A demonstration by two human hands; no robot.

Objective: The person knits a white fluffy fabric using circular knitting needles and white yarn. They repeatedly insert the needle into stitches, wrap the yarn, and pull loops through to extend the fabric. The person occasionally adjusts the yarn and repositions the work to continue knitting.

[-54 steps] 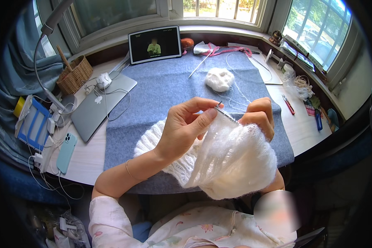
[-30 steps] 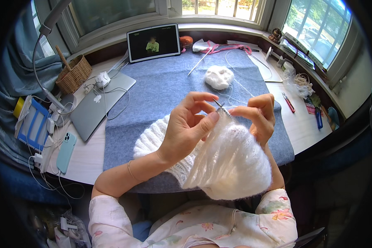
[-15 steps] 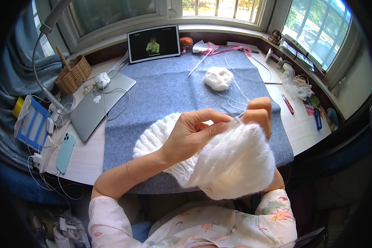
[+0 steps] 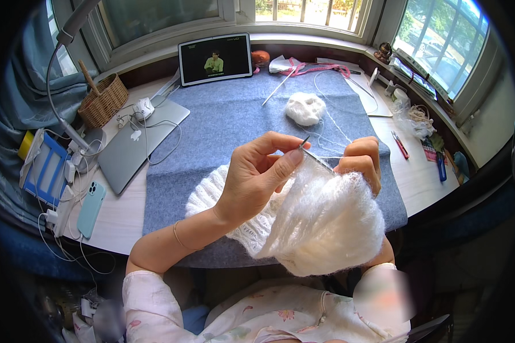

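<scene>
Two hands up over the near part of the mat, both busy. Left hand [image 4: 249,178]: thumb and fingertips pinch a thin grey needle [image 4: 319,160] close to its tip, which pokes out past them. Right hand [image 4: 359,161]: fingers folded in, gripping the upper right edge of the white knitting [image 4: 332,228]; whether it also pinches a second needle, can't tell, the fingers and fluff hide it.

The knitting hangs below and between the hands, bunched and fuzzy, top edge at the needle; its ribbed part [image 4: 205,193] spreads to the left, behind the left forearm, on the mat. Step in hand, as I judge it: working loops along the needle, mid-row. Next move seems to call for a steady left pinch near the tip, with the right fingers guiding the yarn strand [image 4: 342,131] without tugging; a slipped loop is the likely risk.

Beyond the hands, the strand runs to a white yarn ball [image 4: 305,108] on the blue-grey mat [image 4: 223,126]. A loose pale needle [image 4: 277,89] lies farther off. Tablet [image 4: 214,59] propped at the back; on the left of the surface [image 4: 123,226], laptop [image 4: 123,168], teal phone [image 4: 90,215], wicker basket [image 4: 104,102]. Red-handled tool [image 4: 400,145] right.
</scene>
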